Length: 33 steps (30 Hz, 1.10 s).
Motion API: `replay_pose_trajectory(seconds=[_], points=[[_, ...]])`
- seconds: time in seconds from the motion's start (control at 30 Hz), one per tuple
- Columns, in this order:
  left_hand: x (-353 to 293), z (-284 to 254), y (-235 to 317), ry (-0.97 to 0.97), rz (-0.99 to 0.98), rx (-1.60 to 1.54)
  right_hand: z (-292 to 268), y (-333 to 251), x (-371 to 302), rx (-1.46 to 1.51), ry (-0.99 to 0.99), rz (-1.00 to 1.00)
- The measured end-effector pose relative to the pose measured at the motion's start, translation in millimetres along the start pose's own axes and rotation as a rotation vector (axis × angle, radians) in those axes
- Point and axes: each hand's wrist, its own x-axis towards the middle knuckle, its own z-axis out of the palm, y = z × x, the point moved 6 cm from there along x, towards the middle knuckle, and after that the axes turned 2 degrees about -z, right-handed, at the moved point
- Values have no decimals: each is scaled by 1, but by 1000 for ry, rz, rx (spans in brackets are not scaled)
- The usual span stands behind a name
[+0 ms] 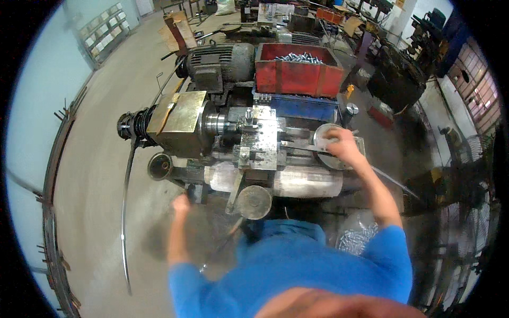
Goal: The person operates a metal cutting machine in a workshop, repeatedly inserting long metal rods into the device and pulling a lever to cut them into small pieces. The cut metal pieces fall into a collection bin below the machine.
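At the right end of the grey, oil-stained metal lathe (254, 153), the person's right hand (342, 146) lies on the round silvery metal handwheel (324, 139), fingers curled over its rim and gripping it; the wheel sits directly under the palm, so nothing separates hand and wheel. The lathe's long axis runs left to right across the view, from the brass-coloured boxy headstock (179, 117) on the left to the handwheel on the right, and the wheel's flat face is tilted up toward the camera. The right hand is plainly the nearer one to the wheel; the left hand (181, 203) is well apart from it, low at the near left corner of the machine beside a small dark round wheel (159, 166), and motion blur hides whether its fingers are open or closed on anything. The handwheel looks pale, worn and shiny, partly covered by the hand. Between the two hands, the silvery blocky tool carriage (260, 139) sits midway along the bed, with a round dull-grey disc-shaped knob (254, 202) on its near side. Beyond the machine, on the far side, stand a red metal bin holding small bright metal parts (297, 71) and a dark grey ribbed electric motor (220, 61). Blue sleeves (395, 249) cover both upper arms.
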Motion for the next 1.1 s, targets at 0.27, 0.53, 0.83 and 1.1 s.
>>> replay_pose_trajectory(seconds=[0.27,0.53,0.83,1.1], points=[[16,-65,8,-53,-99,3,-64,170,-144,-378,133,603],[-77,-95,19,-321,31,-377,-69,303,-292,-778,-11,931],[-220,-155,154,-503,57,-703,-1,173,-372,-412,-83,995],[-204,-147,157,-408,70,-472,41,86,-361,-72,198,856]])
